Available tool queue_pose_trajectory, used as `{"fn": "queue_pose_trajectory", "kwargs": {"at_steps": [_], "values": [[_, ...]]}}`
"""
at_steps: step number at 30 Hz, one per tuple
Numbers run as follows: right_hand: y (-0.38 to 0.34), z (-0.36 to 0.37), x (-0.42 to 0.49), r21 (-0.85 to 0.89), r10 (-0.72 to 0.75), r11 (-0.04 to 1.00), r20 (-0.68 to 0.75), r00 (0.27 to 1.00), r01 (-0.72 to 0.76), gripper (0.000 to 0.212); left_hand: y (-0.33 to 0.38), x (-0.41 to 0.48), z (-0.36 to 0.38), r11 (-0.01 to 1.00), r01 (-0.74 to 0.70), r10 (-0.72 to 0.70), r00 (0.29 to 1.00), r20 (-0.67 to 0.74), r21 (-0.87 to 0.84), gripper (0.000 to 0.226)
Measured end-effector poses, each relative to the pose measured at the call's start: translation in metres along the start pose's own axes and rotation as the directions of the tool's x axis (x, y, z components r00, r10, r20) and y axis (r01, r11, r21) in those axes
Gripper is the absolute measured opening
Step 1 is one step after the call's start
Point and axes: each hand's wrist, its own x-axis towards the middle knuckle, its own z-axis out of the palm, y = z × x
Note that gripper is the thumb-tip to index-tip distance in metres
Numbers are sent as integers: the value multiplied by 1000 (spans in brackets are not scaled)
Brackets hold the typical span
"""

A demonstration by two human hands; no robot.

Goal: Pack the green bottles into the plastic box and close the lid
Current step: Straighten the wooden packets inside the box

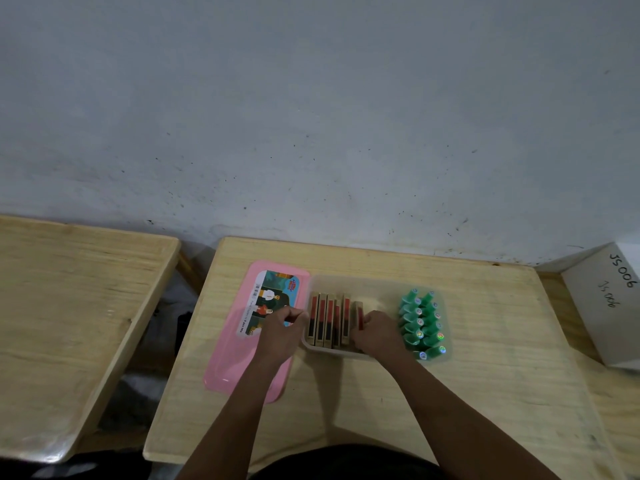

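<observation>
Here, your right hand (pixel 375 332) pinched a slim carton (pixel 358 318) inside the plastic box (pixel 332 351); your left hand's (pixel 282 332) grip was curled, contents unclear. The green bottles (pixel 422 323) filled the box's 3 o'clock end, the pink lid (pixel 242 362) on the worktop (pixel 485 375) at 9 o'clock.

The box (pixel 372 285) is translucent plastic, open, sitting on the table. At its right end the green bottles (pixel 422 323) lie packed on their sides in two rows, shiny round stickers on their caps facing the near side. Slim tan-and-red cartons (pixel 329 320) stand on edge in its left half. The pink lid (pixel 225 358) lies flat just left of the box, label up
</observation>
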Motion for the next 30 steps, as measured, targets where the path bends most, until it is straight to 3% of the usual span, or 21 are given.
{"fn": "queue_pose_trajectory", "kwargs": {"at_steps": [3, 6, 11, 15, 20, 26, 30], "values": [[-3, -4, -3, 151, 5, 988, -85, 996, 8, 26, -1, 0, 0, 1000, 6, -6, 1000, -4, -8, 12], [-14, -7, -7, 249, -7, 968, -76, 997, 25, 20, -2, 1, 0, 1000, 16, -16, 1000, 1, -7, 11], [-30, 5, -14, 86, -59, 995, -11, 998, 59, 26, 0, -1, 2, 1000, 4, -4, 1000, -6, 8, 11], [-31, 11, -15, 1, -96, 995, -49, 994, 97, 22, 0, 0, 2, 1000, 4, -4, 1000, -11, 28, 11], [-29, 10, -8, -12, -127, 992, -71, 989, 127, 21, -2, 1, 2, 1000, 0, 0, 1000, -11, 26, 11], [-24, 7, -4, 37, -153, 988, 21, 988, 152, 21, -4, 3, 3, 1000, 9, -9, 1000, -8, 18, 12], [-20, -6, -1, 57, -106, 992, -111, 988, 112, 19, -4, 2, 1, 1000, 6, -6, 1000, 0, 25, 12]]}}
